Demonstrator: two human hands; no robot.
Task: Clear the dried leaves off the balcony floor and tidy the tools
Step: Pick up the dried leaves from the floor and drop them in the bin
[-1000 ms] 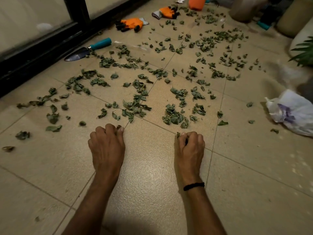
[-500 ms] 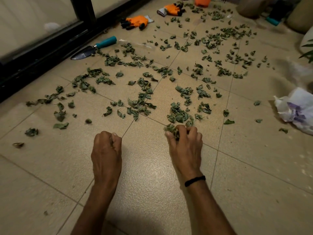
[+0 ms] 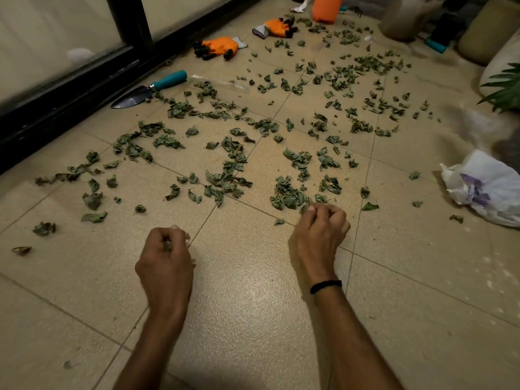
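Tiled balcony floor (image 3: 253,319) remains leaf-strewn; right hand (image 3: 319,235) has just closed its fingers on leaves, left hand (image 3: 166,260) stays fisted, contents unclear.

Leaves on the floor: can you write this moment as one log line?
left hand: fist, leaf bits | right hand: fist by pile | dried leaves: mostly scattered | trowel, gloves: untouched

tiled floor (image 3: 247,319), dried leaves (image 3: 230,175), trowel (image 3: 149,90), gloves (image 3: 219,47)
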